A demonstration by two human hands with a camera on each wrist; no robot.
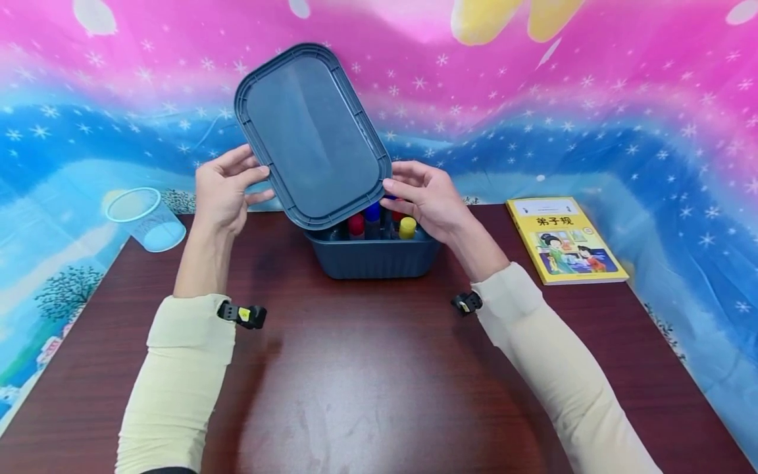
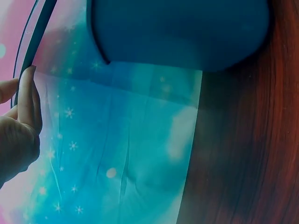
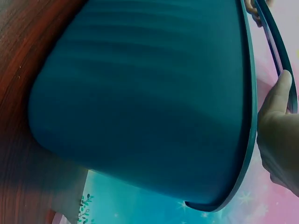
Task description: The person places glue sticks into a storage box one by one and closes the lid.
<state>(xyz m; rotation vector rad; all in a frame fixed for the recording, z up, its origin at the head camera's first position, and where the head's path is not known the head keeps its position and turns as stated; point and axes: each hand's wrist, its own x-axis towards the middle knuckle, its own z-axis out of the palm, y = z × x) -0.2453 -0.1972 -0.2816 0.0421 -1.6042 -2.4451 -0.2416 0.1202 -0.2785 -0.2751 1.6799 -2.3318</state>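
Gripping the lid [image 1: 314, 135] by its side rims, the left hand [image 1: 222, 191] and right hand [image 1: 429, 197] hold it tilted above the box [image 1: 373, 253] mid-table; a slip could knock the markers [image 1: 373, 220].

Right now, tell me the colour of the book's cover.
Yellow; the book shows best in the head view.

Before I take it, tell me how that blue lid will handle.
The lid looks stiff: it stays flat, tilted above the box, held only at its edges. Probably light, since the left hand and right hand use just fingertips. Its smooth panel may be slippery.
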